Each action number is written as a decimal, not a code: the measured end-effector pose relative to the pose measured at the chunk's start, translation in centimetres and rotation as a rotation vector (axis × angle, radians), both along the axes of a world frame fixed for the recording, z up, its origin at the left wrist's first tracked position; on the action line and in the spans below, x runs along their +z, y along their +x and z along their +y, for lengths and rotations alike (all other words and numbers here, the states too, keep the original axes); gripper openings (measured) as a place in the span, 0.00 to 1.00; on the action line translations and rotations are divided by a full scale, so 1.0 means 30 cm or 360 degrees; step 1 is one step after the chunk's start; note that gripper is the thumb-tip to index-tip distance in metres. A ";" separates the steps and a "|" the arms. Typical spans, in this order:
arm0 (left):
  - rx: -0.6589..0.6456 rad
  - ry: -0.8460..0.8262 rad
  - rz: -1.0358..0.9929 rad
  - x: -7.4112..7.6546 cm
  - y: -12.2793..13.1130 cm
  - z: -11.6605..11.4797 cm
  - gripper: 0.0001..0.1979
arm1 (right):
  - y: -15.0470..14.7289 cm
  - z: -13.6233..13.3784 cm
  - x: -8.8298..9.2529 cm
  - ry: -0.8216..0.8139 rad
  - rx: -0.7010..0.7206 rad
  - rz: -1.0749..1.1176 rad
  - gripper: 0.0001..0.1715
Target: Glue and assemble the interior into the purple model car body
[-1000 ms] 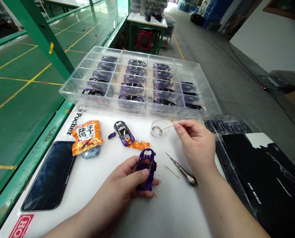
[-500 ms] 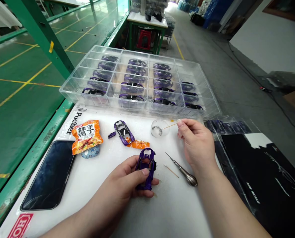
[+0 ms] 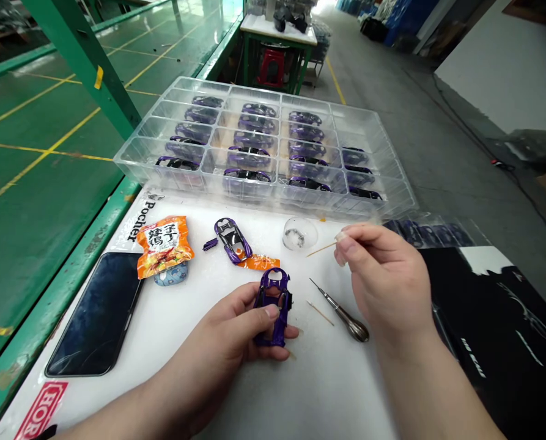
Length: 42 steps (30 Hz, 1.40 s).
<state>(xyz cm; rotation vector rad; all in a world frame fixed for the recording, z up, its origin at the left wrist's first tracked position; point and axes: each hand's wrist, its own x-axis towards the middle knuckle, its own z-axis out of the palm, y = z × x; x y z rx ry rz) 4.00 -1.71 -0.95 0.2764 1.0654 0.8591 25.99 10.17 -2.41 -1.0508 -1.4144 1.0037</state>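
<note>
Above a white worktop (image 3: 328, 397), the left hand (image 3: 213, 348) curls its fingers around a purple metallic toy-car body shell (image 3: 282, 321), thumb laid across it. The right hand (image 3: 387, 284) holds a thin wooden stick (image 3: 322, 246) in a narrow pinch, a small clear plastic cup (image 3: 299, 234) just beyond those fingertips. A firm pinch close to the stick's end would likely give the steadiest control. The left thumb hides part of the shell, and the cup's contents are hard to make out.
</note>
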 end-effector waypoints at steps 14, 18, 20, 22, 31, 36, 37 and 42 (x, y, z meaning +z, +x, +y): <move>0.0025 0.0076 0.0021 -0.006 -0.013 0.000 0.16 | -0.049 -0.073 0.044 0.0292 0.0359 -0.0414 0.06; -0.0007 0.0086 0.0033 -0.003 -0.012 0.003 0.16 | -0.050 -0.071 0.045 0.0300 0.0398 -0.0470 0.06; -0.0010 0.0088 0.0036 -0.001 -0.013 0.003 0.16 | -0.050 -0.070 0.043 0.0302 0.0425 -0.0492 0.06; -0.0008 0.0081 0.0034 0.000 -0.014 0.003 0.16 | -0.049 -0.068 0.042 0.0301 0.0446 -0.0506 0.06; -0.0012 0.0089 0.0030 -0.003 -0.014 0.001 0.18 | -0.047 -0.066 0.035 0.0255 0.0486 -0.0511 0.07; -0.0021 0.0101 0.0029 -0.006 -0.015 -0.001 0.17 | -0.049 -0.064 0.033 0.0254 0.0491 -0.0519 0.07; -0.0020 0.0103 0.0030 -0.007 -0.016 -0.002 0.16 | -0.050 -0.064 0.033 0.0253 0.0494 -0.0519 0.07; -0.0016 0.0106 0.0029 -0.005 -0.018 -0.006 0.16 | -0.050 -0.063 0.032 0.0242 0.0501 -0.0516 0.07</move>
